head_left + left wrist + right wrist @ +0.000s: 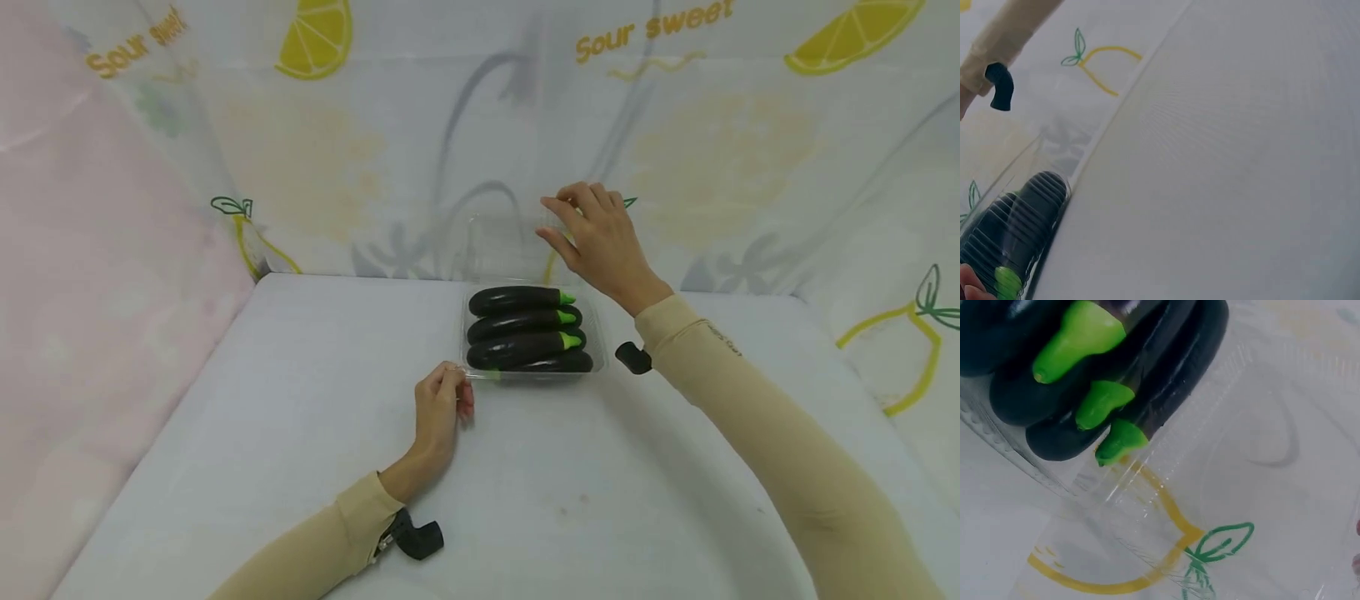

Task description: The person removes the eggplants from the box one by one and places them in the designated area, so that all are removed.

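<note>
A clear plastic clamshell box (pixel 596 354) sits on the table, packed with several dark, glossy eggplants (pixel 517 323) with bright green stem ends. Its transparent lid (pixel 498 246) stands raised at the back, against the patterned cloth. At the front left corner my left hand (pixel 437 412) pinches the rim, fingers curled below it. Up beside the lid's right edge is my right hand (pixel 600 237), thumb and index finger spread apart with a gap between them. Below that hand, the right wrist view shows the eggplants' green caps (pixel 1088 331) and the lid hinged along the box.
A white cloth covers the table (pixel 315 375). Behind it hangs a curtain (pixel 405 108) printed with lemons and lettering, and a pink cloth (pixel 97 275) is on the left. A black wrist mount (pixel 633 358) hangs under the right sleeve, close to the box's right side.
</note>
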`<move>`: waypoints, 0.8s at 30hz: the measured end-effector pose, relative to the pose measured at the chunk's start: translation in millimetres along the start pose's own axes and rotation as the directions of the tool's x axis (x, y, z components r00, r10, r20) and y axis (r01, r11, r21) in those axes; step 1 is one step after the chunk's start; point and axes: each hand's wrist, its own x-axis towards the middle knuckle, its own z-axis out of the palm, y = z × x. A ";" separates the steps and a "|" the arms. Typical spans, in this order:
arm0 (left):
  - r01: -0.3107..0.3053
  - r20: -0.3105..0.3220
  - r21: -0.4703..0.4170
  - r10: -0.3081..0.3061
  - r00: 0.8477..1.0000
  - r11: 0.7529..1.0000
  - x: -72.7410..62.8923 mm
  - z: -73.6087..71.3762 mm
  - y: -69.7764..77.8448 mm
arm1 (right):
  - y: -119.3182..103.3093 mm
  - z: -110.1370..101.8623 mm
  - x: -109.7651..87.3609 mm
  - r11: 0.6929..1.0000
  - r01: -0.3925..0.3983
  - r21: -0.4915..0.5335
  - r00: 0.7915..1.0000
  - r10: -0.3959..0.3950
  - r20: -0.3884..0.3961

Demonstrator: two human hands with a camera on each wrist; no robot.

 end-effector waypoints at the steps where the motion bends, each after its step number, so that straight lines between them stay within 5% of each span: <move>1: -0.010 -0.005 0.003 0.010 1.000 1.000 -1.4 0.2 0.1 | 1.0 0.8 2.1 1.000 -0.008 -0.007 1.000 0.008 -0.009; 12: -0.046 0.018 0.042 0.046 0.999 0.998 -9.9 0.3 -2.3 | 9.5 11.9 6.6 0.996 -0.034 -0.082 0.994 0.026 -0.102; 24: -0.033 0.123 0.116 0.018 0.992 0.993 -18.8 -2.5 11.9 | 26.0 19.4 -7.0 0.988 -0.150 -0.022 0.987 0.151 0.054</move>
